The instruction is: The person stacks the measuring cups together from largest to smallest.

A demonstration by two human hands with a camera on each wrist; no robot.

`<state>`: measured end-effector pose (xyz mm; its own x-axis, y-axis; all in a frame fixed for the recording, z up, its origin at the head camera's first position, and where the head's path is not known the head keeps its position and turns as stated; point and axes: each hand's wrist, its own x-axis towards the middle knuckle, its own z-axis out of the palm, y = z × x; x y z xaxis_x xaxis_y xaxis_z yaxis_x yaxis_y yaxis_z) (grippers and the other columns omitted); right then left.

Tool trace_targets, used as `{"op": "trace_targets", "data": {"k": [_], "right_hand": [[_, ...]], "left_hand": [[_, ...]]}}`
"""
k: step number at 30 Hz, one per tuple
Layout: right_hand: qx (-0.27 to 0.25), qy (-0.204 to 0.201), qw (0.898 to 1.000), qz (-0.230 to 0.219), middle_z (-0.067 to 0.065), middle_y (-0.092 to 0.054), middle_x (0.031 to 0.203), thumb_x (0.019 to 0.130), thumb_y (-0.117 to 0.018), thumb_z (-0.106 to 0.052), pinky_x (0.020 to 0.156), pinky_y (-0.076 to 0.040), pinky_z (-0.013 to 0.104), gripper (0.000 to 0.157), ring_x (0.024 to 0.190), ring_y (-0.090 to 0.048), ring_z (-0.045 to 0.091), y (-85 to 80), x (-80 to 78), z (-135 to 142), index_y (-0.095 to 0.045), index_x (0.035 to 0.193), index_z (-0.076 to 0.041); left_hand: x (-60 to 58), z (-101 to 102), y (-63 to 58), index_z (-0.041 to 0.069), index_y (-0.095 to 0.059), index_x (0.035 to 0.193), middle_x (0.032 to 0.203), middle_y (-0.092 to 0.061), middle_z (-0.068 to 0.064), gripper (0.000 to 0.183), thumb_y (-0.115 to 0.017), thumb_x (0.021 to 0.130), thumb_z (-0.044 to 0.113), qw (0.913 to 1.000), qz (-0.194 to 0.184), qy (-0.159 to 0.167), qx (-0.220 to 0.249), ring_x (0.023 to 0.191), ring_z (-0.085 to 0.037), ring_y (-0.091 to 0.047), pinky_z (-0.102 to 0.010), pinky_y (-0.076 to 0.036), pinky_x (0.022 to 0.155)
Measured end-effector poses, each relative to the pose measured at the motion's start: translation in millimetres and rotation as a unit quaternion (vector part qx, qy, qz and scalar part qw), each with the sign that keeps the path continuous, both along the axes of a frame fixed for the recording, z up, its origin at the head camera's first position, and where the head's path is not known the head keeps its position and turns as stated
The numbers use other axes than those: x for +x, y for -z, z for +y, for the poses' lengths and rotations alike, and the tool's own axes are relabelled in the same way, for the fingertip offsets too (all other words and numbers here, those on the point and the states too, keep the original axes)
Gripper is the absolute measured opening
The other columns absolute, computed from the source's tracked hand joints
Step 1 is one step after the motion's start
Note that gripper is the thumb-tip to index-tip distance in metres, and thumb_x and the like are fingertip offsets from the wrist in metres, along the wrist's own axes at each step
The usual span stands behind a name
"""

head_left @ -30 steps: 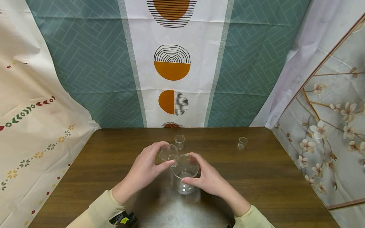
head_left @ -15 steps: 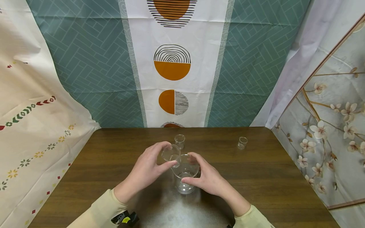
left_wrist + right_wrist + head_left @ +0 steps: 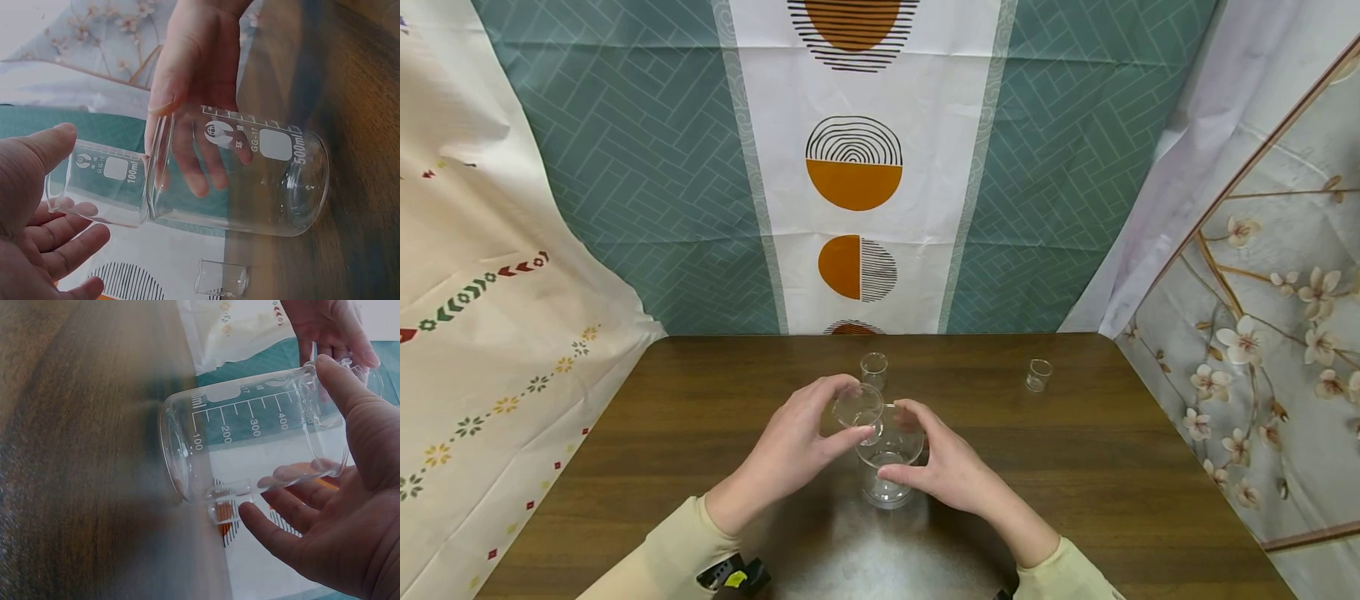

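Note:
A 100 ml glass beaker (image 3: 853,407) is held between the thumb and fingers of my left hand (image 3: 796,440). Its base is at the rim of a larger 500 ml glass beaker (image 3: 886,493); whether they touch I cannot tell. That large beaker stands upright on the table, and my right hand (image 3: 953,468) grips it near the top, thumb in front and fingers behind. The left wrist view shows the printed labels on the 100 ml beaker (image 3: 103,200) and the 500 ml beaker (image 3: 262,209). In the right wrist view, graduation marks line the big beaker (image 3: 231,447).
Behind the hands stands a small glass beaker (image 3: 874,372), and another small beaker (image 3: 1038,377) is at the back right. Brown wooden table (image 3: 1097,483) lies under everything. Patterned cloths (image 3: 850,283) hang at its back and sides.
My left hand has shifted a little to the right, carrying the 100 ml beaker farther over the large beaker's rim. The right hand and the 500 ml beaker have stayed in place.

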<state>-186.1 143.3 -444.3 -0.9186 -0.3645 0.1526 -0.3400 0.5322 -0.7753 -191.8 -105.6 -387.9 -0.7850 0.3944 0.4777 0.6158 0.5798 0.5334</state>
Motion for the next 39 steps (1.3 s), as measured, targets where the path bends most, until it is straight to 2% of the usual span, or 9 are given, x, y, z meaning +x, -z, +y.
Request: {"op": "trace_targets", "data": {"k": [4,10,17,22,35,39], "right_hand": [[0.001,0.0,1.0,0.002,-0.012,-0.056,0.135,0.073,-0.081,-0.065,0.102,-0.044,0.046,0.093,0.124,-0.053,0.008,-0.1,-0.1,0.3,-0.04,0.149,-0.03],[0.0,0.0,1.0,-0.005,-0.016,-0.055,0.133,0.072,-0.081,-0.066,0.101,-0.045,0.044,0.091,0.121,-0.054,0.005,-0.4,0.1,0.6,-0.037,0.147,-0.038],[0.007,0.003,1.0,-0.007,-0.017,-0.053,0.134,0.073,-0.079,-0.068,0.1,-0.045,0.045,0.095,0.121,-0.054,0.006,-0.7,0.0,0.4,-0.036,0.15,-0.034],[0.006,0.003,1.0,-0.01,-0.019,-0.052,0.133,0.072,-0.08,-0.067,0.098,-0.046,0.043,0.092,0.119,-0.054,0.005,-0.5,0.5,1.0,-0.035,0.148,-0.041],[-0.003,-0.007,1.0,-0.014,-0.019,-0.053,0.131,0.074,-0.08,-0.066,0.097,-0.047,0.044,0.092,0.118,-0.058,0.015,-0.8,0.4,1.7,-0.036,0.15,-0.035],[-0.006,-0.011,1.0,-0.011,-0.018,-0.053,0.131,0.075,-0.079,-0.066,0.097,-0.047,0.045,0.092,0.119,-0.058,0.018,-0.1,-0.4,2.1,-0.036,0.15,-0.034]], "left_hand": [[-0.3,2.1,0.2,0.025,-0.057,0.128,0.118,-0.064,0.009,0.054,-0.081,0.085,0.046,1.0,-0.006,0.005,0.003,0.111,-0.005,-0.057,-0.04,-0.048,0.094],[-2.8,6.4,3.1,0.02,-0.058,0.129,0.118,-0.064,0.009,0.055,-0.08,0.086,0.046,0.9998,0.0,0.019,0.0,0.111,-0.01,-0.059,-0.04,-0.049,0.093],[-3.2,10.3,9.1,0.019,-0.06,0.128,0.116,-0.066,0.006,0.054,-0.081,0.085,0.045,0.9996,-0.008,0.024,-0.01,0.108,-0.01,-0.06,-0.04,-0.05,0.09],[-4.2,12.3,14.4,0.019,-0.06,0.128,0.117,-0.065,0.008,0.056,-0.081,0.084,0.046,0.9992,-0.017,0.028,-0.024,0.11,-0.012,-0.06,-0.041,-0.049,0.092],[-9.1,17.9,24.3,0.016,-0.06,0.129,0.134,-0.056,0.007,0.058,-0.078,0.086,0.05,0.9976,-0.02,0.024,-0.062,0.123,-0.013,-0.052,-0.041,-0.046,0.101],[-9.8,18.5,26.5,0.017,-0.06,0.129,0.135,-0.056,0.007,0.057,-0.077,0.086,0.051,0.9973,-0.027,0.023,-0.064,0.122,-0.012,-0.052,-0.04,-0.046,0.1]]}}
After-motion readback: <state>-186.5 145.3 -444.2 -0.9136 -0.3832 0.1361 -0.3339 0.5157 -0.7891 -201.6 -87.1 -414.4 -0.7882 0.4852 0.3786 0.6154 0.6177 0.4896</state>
